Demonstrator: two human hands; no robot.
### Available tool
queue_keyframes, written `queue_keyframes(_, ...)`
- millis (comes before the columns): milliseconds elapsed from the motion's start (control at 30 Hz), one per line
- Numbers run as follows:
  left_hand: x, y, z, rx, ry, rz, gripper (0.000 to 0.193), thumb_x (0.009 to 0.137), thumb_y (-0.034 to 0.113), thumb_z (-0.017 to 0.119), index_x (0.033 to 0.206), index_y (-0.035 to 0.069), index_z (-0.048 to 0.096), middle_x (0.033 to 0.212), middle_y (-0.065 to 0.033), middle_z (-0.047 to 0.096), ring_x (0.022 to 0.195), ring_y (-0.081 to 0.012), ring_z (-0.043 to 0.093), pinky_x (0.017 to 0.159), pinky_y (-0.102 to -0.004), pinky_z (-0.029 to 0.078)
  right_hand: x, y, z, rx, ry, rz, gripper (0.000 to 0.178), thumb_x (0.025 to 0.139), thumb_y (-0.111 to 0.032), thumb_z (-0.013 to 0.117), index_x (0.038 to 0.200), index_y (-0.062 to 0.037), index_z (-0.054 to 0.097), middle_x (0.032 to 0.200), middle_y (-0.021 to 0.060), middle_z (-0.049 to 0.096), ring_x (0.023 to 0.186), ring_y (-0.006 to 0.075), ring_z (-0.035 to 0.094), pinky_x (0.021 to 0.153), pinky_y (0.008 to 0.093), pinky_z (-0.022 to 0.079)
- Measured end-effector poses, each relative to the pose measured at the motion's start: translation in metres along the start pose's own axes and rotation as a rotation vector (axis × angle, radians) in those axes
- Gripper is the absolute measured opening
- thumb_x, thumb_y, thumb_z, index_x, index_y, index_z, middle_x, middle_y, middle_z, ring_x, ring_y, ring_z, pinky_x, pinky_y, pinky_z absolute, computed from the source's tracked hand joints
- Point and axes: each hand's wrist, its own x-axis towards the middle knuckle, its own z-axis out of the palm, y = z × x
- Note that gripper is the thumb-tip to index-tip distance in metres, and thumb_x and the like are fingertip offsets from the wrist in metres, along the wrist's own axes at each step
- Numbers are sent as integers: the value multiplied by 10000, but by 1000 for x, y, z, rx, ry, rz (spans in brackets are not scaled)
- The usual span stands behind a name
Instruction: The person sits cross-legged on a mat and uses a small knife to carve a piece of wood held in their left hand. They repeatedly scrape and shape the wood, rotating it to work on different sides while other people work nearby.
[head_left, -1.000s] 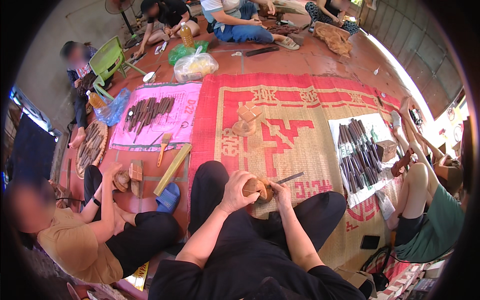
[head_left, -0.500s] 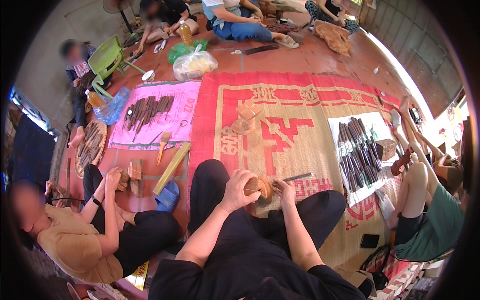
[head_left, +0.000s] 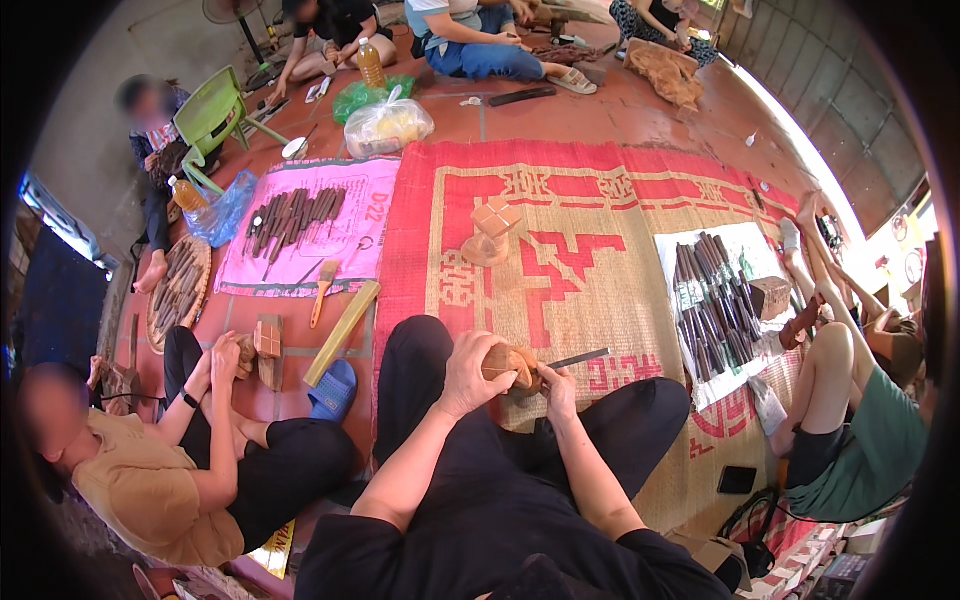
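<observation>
The person is sitting cross-legged on a red and tan woven floor mat (head_left: 600, 250), carving. The left hand (head_left: 470, 372) is clasping a small rounded block of light brown wood (head_left: 508, 362) from above and from the person's left, fingers curled tightly over it, steadying it just above the lap. The right hand (head_left: 556, 384) is closed around the handle of a slim dark metal chisel (head_left: 575, 358), whose shaft is pointing out to the right while its working end is meeting the block.

Judging by this grip, the step in hand is the shaping of the block's surface with fine cuts. The next move probably calls for a short, controlled push of the chisel, with the left fingers kept out of the blade's path and the block perhaps turned a little to offer a fresh face.

Ahead on the mat, a pale carved wooden piece on a round base (head_left: 490, 232) is standing well apart from the hands. To the right, a row of dark carving tools (head_left: 715, 300) is lying on a white sheet, near a seated co-worker.
</observation>
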Motion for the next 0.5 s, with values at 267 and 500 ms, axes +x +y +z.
queue_keyframes(267,-1,3,-1,-2,-3,13,429,620,259,710,968,44,580,922,-105,564,897,-302,528,809,-386,446,12,-9,-25,97,145,-8,117,818,-105,627,877,-38,551,853,82,654,731,178,624,667,306,503)
queue_keyframes(500,1,0,-1,-6,-3,-13,433,621,258,712,972,41,583,940,-107,568,914,-299,527,821,-382,444,-2,-6,3,57,17,0,128,804,-133,668,886,-64,598,850,60,656,771,168,621,680,287,465)
